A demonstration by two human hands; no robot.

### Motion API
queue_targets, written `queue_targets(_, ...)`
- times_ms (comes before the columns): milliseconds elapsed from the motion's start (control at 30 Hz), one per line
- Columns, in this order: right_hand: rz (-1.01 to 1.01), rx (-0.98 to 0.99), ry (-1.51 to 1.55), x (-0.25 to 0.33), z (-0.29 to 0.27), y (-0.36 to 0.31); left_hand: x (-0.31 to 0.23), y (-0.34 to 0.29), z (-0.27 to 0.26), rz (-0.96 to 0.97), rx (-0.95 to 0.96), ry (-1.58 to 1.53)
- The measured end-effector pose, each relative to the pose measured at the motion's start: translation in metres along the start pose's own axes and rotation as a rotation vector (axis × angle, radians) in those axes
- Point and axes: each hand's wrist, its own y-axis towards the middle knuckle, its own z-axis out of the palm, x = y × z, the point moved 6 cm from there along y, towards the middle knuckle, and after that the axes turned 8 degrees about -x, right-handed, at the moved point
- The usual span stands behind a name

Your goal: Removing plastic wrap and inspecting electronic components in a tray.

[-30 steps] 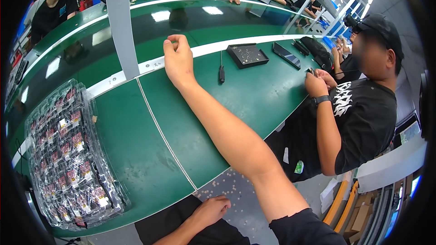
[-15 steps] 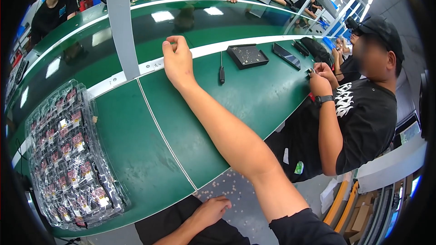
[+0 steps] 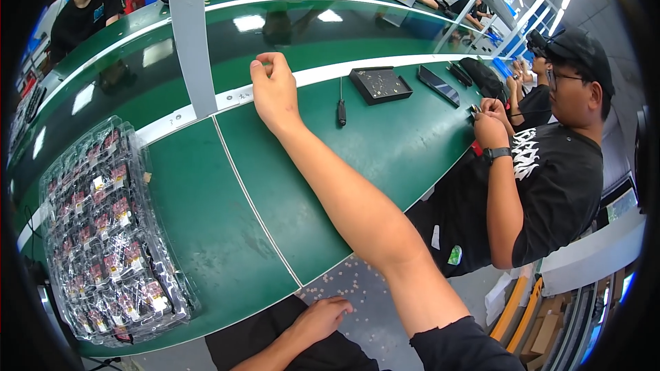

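In the right hand (image 3: 275,89), a narrow, loose curl, thumb close to the forefinger; cannot tell whether holding anything, with the palm side turned from view. Behind those fingers, the white rail (image 3: 326,73) along the far edge of the green bench (image 3: 199,199); cannot tell whether touching. Counted from there, between 5 and 6 o'clock and below the bench edge, the left hand (image 3: 324,317) on dark trousers (image 3: 251,336), fingers bent inward; cannot tell whether closed on anything.

From the right hand again: between 3 and 4 o'clock, near, a black-handled screwdriver (image 3: 342,114), lying with shaft toward 12. At 3, a little farther, a shallow black tray (image 3: 392,96) with small pale bits (image 3: 382,84) strewn inside; beyond, still along 3, a dark flat slab (image 3: 440,87) like a phone, then a black bag (image 3: 485,79). Just past 3, well apart, a co-worker's hands (image 3: 491,125) around something too small to name.

At 10, a grey upright post (image 3: 192,45). At 6, a white seam (image 3: 260,223) across the bench. Between 7 and 8, a stack of clear plastic trays (image 3: 170,262) filled with small red and black parts (image 3: 120,209).
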Motion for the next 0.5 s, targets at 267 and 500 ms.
queue_targets(267,-0.037,0.000,-0.010,-0.0013,0.0003,0.0024,-0.0006,-0.0002,0.0034,-0.028,0.030,0.017)
queue_targets(500,-0.010,0.002,-0.005,-0.0023,-0.0004,0.0020,-0.0033,0.0013,-0.0004,-0.019,0.054,0.024)
